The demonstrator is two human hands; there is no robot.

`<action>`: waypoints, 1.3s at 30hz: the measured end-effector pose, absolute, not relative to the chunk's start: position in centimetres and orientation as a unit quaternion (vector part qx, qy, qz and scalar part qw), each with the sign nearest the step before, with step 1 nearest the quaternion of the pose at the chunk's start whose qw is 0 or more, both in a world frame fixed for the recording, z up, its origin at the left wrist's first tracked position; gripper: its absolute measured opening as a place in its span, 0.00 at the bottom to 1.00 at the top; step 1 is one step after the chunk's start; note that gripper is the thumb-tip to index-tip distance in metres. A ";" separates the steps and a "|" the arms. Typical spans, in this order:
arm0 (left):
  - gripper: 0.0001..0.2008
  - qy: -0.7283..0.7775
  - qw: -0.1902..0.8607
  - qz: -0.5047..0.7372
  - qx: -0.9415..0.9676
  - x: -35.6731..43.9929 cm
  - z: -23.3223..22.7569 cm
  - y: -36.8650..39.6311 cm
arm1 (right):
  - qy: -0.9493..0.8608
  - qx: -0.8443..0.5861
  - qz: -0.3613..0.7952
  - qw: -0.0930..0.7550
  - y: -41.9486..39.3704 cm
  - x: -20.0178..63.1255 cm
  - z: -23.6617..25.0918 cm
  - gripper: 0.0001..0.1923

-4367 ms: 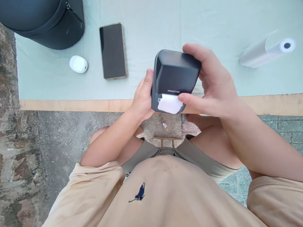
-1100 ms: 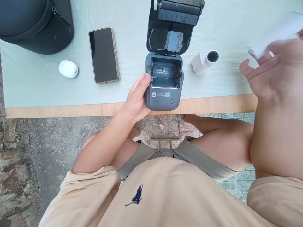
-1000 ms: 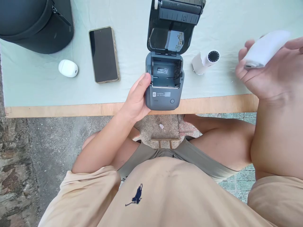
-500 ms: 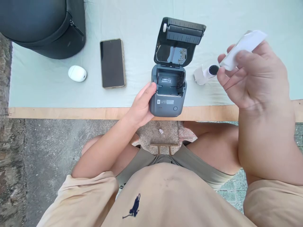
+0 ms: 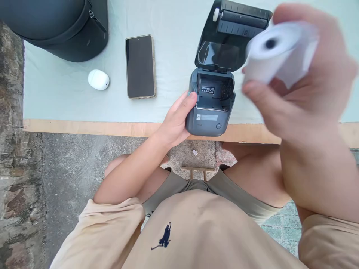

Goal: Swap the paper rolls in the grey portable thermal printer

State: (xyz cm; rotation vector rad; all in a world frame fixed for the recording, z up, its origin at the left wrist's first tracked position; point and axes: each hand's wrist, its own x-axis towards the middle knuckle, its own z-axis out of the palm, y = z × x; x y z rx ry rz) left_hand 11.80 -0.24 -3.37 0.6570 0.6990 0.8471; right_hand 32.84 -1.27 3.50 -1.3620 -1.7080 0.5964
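Observation:
A dark grey label printer (image 5: 209,123) is tilted up at the table's front edge, its lid (image 5: 221,56) swung back and its paper bay bare inside. My left hand (image 5: 178,116) grips the printer's left side, thumb over the rim of the bay. Raised to the right of the lid, my right hand (image 5: 308,82) is closed around a white paper roll (image 5: 260,67). The roll's round end with its dark core hole faces me, and a loose flap of paper hangs from its right side. Motion blurs this hand and the roll.
Left of the printer lies a phone (image 5: 140,67), screen up. A white earbud case (image 5: 98,80) and a large black zippered bag (image 5: 70,33) are farther left. The pale cloth ends at the wooden table edge (image 5: 112,127), above my knees.
In my right hand there is now a paper roll, taken from beside the printer; earlier that hand held a folded white paper. The view has shifted slightly; my left hand still holds the printer.

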 end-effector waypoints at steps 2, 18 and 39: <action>0.18 0.325 0.801 0.398 0.305 11.8 -3.5 -0.3 | -0.750 -0.494 0.179 0.401 -1.2 31.4 3.3 0.26; 0.18 0.315 0.808 0.392 0.307 11.6 -3.5 -0.3 | -0.768 -0.593 0.091 0.224 -0.3 30.8 2.8 0.10; 0.20 0.284 0.806 0.415 0.312 11.7 -3.7 -0.1 | -0.837 -0.443 -0.068 0.314 -1.6 30.7 0.8 0.08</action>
